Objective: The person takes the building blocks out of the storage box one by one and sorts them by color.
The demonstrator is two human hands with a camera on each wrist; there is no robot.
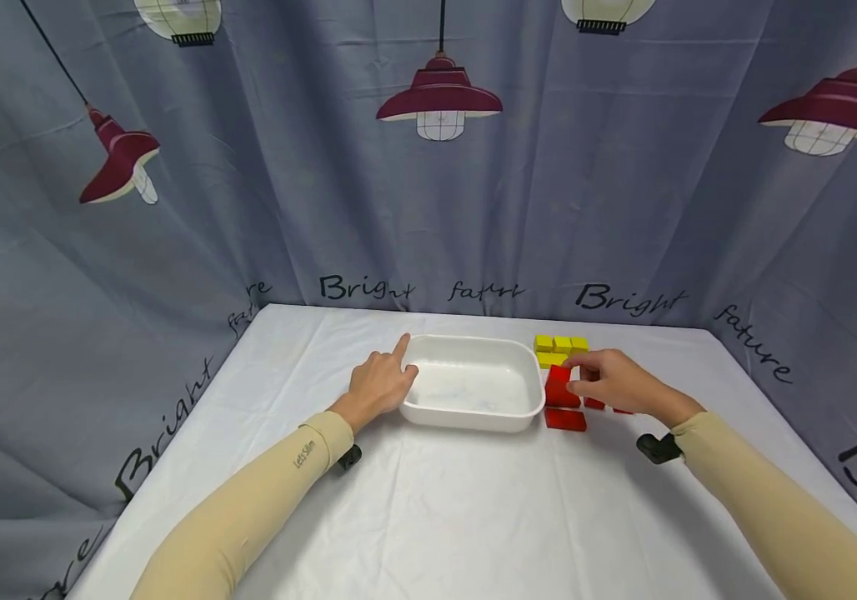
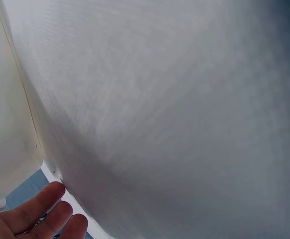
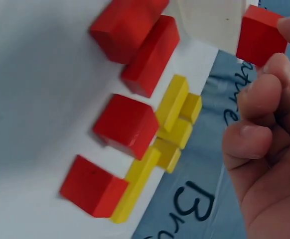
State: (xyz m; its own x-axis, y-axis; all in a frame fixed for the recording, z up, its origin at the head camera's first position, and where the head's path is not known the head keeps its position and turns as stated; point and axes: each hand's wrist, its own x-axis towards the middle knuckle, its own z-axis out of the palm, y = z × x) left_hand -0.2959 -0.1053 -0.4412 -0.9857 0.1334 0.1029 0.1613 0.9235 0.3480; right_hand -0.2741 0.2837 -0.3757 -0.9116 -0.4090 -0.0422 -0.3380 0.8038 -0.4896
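Observation:
At the left side of a white rectangular tray is my left hand, its index finger stretched along the rim near the far corner and its thumb at the left rim. In the left wrist view, the visible fingers look fairly straight beside the tray wall. My right hand is raised just right of the tray. Between thumb and fingertips it pinches a red block, as the right wrist view shows. Below that hand, several other red blocks lie on the table.
Several yellow blocks are grouped at the tray's far right corner. One flat red block lies beside the tray's near right corner. A white cloth covers the table, and a grey-blue printed curtain hangs behind it.

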